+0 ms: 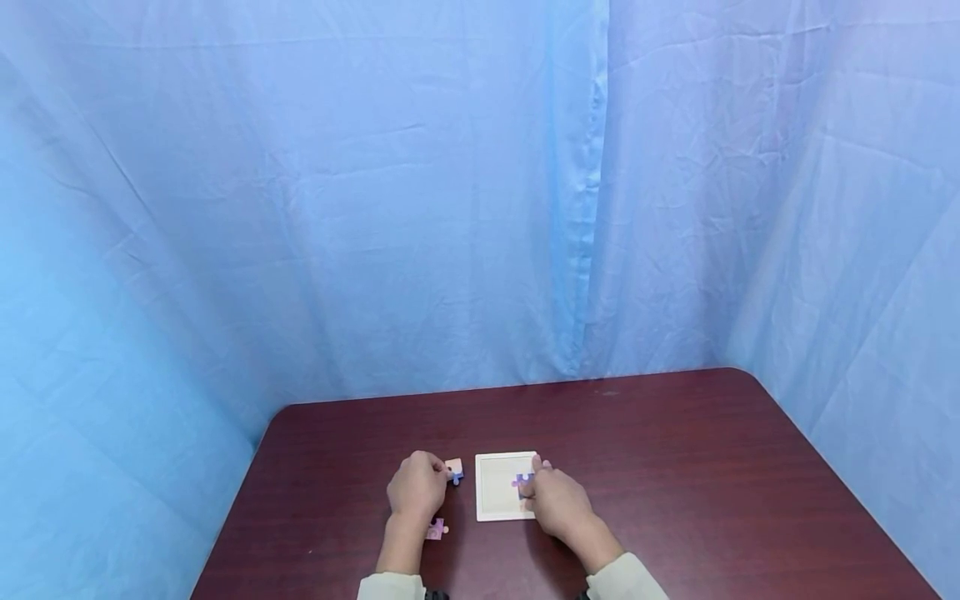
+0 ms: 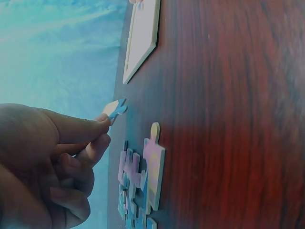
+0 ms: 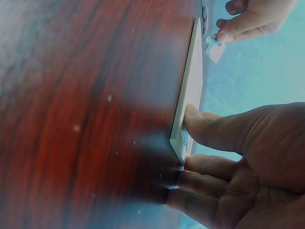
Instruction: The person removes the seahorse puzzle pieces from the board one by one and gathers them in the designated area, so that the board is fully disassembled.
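Observation:
My left hand (image 1: 415,487) pinches an orange and blue jigsaw piece (image 1: 454,467) between thumb and fingertip, raised over the table in the left wrist view. To its right lies a square, pale puzzle tray (image 1: 479,500) with a raised rim. Inside the tray's right side sits a purple, blue and orange piece (image 1: 522,481), partly covered by my right hand (image 1: 561,502). That hand holds the tray's right edge: the thumb (image 3: 195,126) reaches over the rim onto the inside, and the fingers lie along the outer side.
Several loose jigsaw pieces (image 2: 131,167) lie beneath and beside the left hand, mostly hidden in the head view. A pink-purple one (image 2: 153,174) is closest to the wrist camera. The dark red wooden table (image 1: 712,483) has blue curtains (image 1: 450,208) behind it and on both sides.

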Tool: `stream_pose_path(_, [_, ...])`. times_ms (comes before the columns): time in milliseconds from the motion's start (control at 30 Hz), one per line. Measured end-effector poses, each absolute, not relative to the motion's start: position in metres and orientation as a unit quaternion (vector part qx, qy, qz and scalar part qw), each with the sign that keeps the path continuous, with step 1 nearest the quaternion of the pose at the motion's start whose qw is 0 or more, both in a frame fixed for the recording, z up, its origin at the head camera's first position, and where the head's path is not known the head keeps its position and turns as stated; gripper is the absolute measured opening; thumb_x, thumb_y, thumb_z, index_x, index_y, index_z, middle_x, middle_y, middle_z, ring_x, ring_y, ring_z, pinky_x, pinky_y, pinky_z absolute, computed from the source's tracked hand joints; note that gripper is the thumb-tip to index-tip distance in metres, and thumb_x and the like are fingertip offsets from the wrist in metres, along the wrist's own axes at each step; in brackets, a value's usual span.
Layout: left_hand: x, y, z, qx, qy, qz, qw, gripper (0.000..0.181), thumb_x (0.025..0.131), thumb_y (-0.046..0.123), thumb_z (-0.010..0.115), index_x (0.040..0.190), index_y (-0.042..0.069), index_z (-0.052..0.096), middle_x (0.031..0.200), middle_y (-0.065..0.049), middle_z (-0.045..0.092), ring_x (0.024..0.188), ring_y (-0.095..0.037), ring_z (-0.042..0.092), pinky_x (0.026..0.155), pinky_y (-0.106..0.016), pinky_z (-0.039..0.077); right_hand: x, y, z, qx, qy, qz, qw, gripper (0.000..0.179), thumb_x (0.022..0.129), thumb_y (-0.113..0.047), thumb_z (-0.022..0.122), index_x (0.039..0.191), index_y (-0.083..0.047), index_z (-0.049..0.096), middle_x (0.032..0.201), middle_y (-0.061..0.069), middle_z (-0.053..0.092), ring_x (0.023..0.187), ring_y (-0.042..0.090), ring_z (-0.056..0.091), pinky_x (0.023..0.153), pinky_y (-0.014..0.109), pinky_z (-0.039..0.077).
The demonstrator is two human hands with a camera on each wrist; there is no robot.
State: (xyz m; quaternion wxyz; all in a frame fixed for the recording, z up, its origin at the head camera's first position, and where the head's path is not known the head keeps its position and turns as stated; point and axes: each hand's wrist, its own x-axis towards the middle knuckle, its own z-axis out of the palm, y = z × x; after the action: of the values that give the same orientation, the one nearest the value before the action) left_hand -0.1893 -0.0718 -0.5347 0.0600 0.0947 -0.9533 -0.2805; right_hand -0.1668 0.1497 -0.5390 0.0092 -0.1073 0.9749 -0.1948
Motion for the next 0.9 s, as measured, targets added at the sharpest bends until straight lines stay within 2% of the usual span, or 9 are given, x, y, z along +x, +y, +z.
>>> stream_pose_path(200, [-0.190, -0.073, -0.534, 0.100, -0.955, -0.274, 0.054, 0.023, 0.092, 0.016, 0.078, 0.069, 0.016, 0.073, 0.067, 0.002, 0.067, 0.058, -0.014, 0.055, 0.057, -0.038, 0.045, -0.167, 0.150, -0.540, -0.111, 0.975, -0.192, 0.009, 0.031, 0.086, -0.017, 0.084, 0.115, -0.007, 0.082, 0.145, 0.027, 0.063, 0.128, 0.044, 0.068, 0.099, 0.054, 0.058])
stream_pose_path(333, [-0.192, -0.074, -0.534, 0.103, -0.956, -0.271, 0.045, 0.022, 0.092, 0.016, 0.079, 0.070, 0.016, 0.073, 0.067, 0.002, 0.067, 0.057, -0.014, 0.055, 0.057, -0.037, 0.045, -0.167, 0.150, -0.540, -0.114, 0.975, -0.190, 0.006, 0.023, 0.086, -0.017, 0.083, 0.108, -0.012, 0.085, 0.146, 0.026, 0.062, 0.128, 0.044, 0.068, 0.100, 0.054, 0.057])
stream_pose_path(533, [-0.194, -0.077, -0.532, 0.102, -0.955, -0.275, 0.039, 0.021, 0.092, 0.014, 0.078, 0.072, 0.016, 0.073, 0.056, 0.003, 0.063, 0.053, -0.013, 0.056, 0.057, -0.037, 0.046, -0.168, 0.149, -0.540, -0.108, 0.976, -0.190, 0.014, 0.027, 0.086, -0.019, 0.083, 0.112, -0.009, 0.083, 0.146, 0.026, 0.062, 0.130, 0.043, 0.067, 0.102, 0.054, 0.057])
stream_pose_path(600, [-0.193, -0.077, -0.532, 0.104, -0.954, -0.278, 0.035, 0.020, 0.093, 0.014, 0.077, 0.073, 0.016, 0.073, 0.053, 0.003, 0.060, 0.051, -0.014, 0.056, 0.057, -0.037, 0.046, -0.169, 0.149, -0.541, -0.104, 0.975, -0.195, 0.017, 0.037, 0.087, -0.019, 0.083, 0.119, -0.003, 0.079, 0.144, 0.028, 0.063, 0.129, 0.043, 0.067, 0.102, 0.054, 0.057])
stream_pose_path(767, [-0.190, -0.072, -0.530, 0.095, -0.952, -0.289, 0.047, 0.018, 0.093, 0.016, 0.078, 0.075, 0.016, 0.073, 0.063, 0.002, 0.065, 0.055, -0.013, 0.056, 0.057, -0.036, 0.045, -0.169, 0.149, -0.540, -0.099, 0.974, -0.204, 0.016, 0.053, 0.086, -0.019, 0.084, 0.131, 0.007, 0.070, 0.139, 0.033, 0.064, 0.127, 0.045, 0.068, 0.101, 0.055, 0.057])
stream_pose_path(900, [-0.185, -0.065, -0.527, 0.050, -0.950, -0.304, 0.055, 0.019, 0.092, 0.017, 0.079, 0.075, 0.017, 0.071, 0.067, 0.004, 0.066, 0.058, -0.012, 0.055, 0.058, -0.036, 0.045, -0.169, 0.151, -0.539, -0.102, 0.973, -0.204, 0.009, 0.045, 0.085, -0.019, 0.085, 0.124, 0.002, 0.076, 0.140, 0.031, 0.065, 0.126, 0.044, 0.069, 0.099, 0.054, 0.058])
